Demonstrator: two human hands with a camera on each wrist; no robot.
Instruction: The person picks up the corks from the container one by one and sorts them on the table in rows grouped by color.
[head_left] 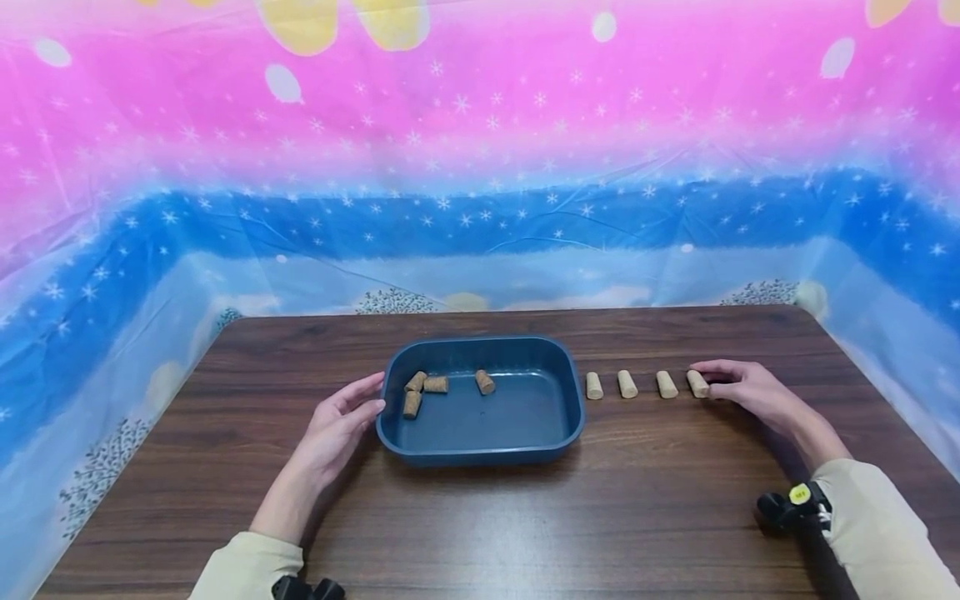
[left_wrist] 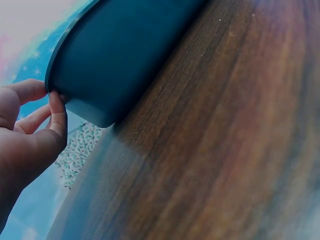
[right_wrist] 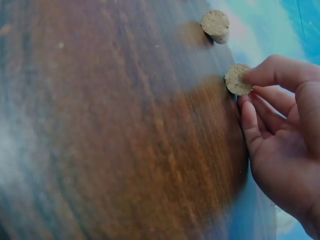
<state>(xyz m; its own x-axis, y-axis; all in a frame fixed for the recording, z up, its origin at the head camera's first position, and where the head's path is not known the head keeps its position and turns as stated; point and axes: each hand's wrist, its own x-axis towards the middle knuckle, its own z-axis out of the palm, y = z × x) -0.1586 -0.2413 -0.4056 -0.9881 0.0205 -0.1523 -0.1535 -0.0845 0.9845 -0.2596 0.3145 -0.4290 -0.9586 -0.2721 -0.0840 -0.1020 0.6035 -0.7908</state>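
Observation:
A dark blue plastic basin [head_left: 480, 457] sits on the table, with several brown corks [head_left: 436, 384] lying inside it, mostly at its left end. The fingertips and thumb of my left hand [head_left: 333, 433] touch the left end of the basin near its rim; the left wrist view shows them against the outer wall [left_wrist: 110, 65]. To the right of the basin runs a row of several pale corks [head_left: 627, 384]. My right hand [head_left: 757, 397] holds the rightmost cork [head_left: 697, 384] between thumb and fingers, and its round end [right_wrist: 238, 80] faces the right wrist view.
The dark wood-grain table [head_left: 480, 533] carries the basin and the corks. A pink and blue patterned cloth [head_left: 480, 208] hangs behind the table and along both sides. In the right wrist view, another pale cork [right_wrist: 216, 25] stands beside the held one.

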